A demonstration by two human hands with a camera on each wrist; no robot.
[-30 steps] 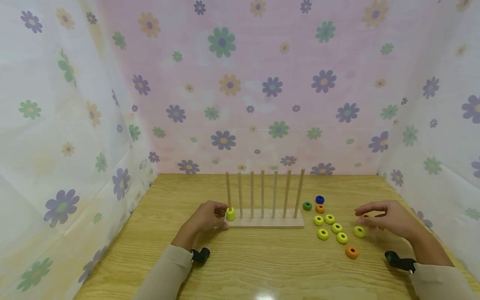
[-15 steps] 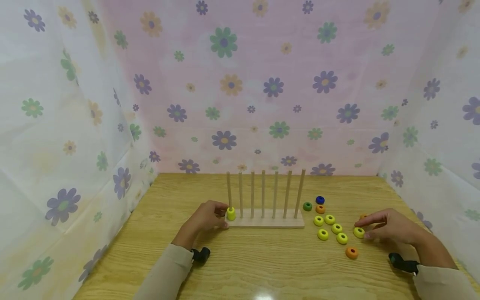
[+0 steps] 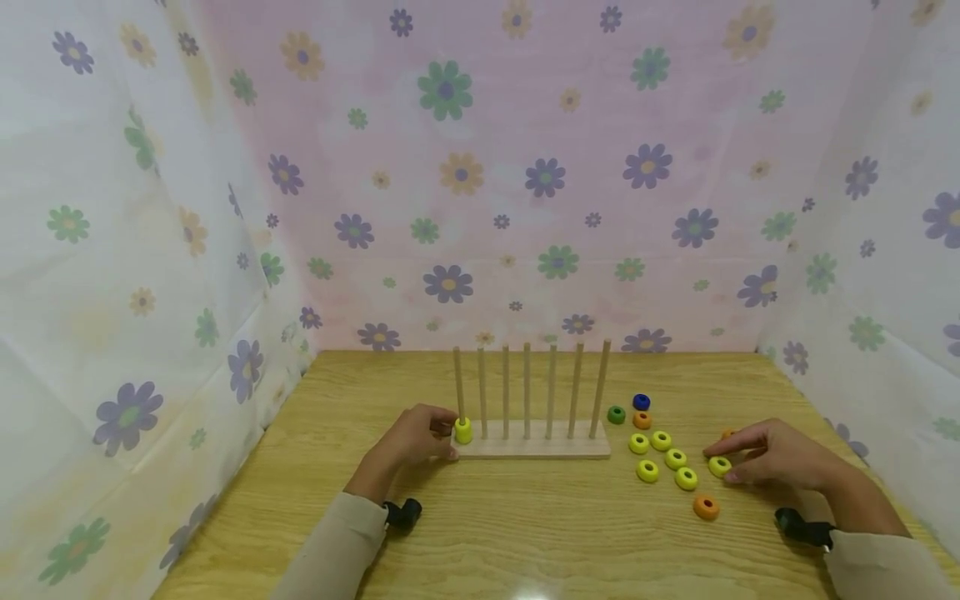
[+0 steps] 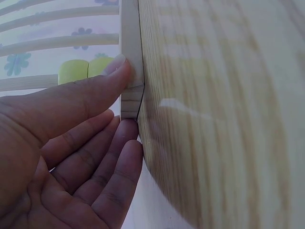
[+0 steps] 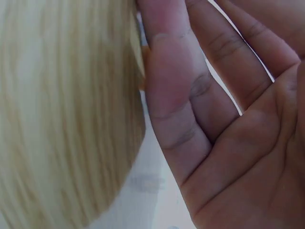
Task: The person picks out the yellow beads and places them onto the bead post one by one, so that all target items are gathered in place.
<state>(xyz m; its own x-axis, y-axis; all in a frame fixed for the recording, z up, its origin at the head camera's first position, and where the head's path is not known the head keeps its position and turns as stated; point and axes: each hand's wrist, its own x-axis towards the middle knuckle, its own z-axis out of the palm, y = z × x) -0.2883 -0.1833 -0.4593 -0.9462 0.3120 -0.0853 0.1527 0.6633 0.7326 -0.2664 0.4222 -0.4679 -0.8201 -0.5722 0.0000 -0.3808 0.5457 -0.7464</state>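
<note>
A wooden stand (image 3: 525, 450) with a row of upright pegs lies on the table. Two yellow rings (image 3: 462, 431) are stacked on its leftmost peg; the left wrist view also shows both. My left hand (image 3: 417, 435) holds the stand's left end, thumb on the base's front face and fingers at its end. On the right, my right hand (image 3: 783, 454) is over a loose yellow ring (image 3: 720, 467), index finger reaching behind it and thumb beside it. That ring rests on the table. In the right wrist view, the fingers look extended and the ring is out of sight.
Several yellow rings (image 3: 676, 458) lie loose between stand and right hand. Nearby are a green ring (image 3: 617, 415), a blue ring (image 3: 641, 402) and orange rings (image 3: 707, 507), one partly hidden behind the right hand. Flowered cloth (image 3: 525, 208) surrounds the table's back and sides.
My right hand has come down and nearer from beside the half-hidden orange ring to the yellow ring, its index finger now further left. The left hand stays on the stand.
</note>
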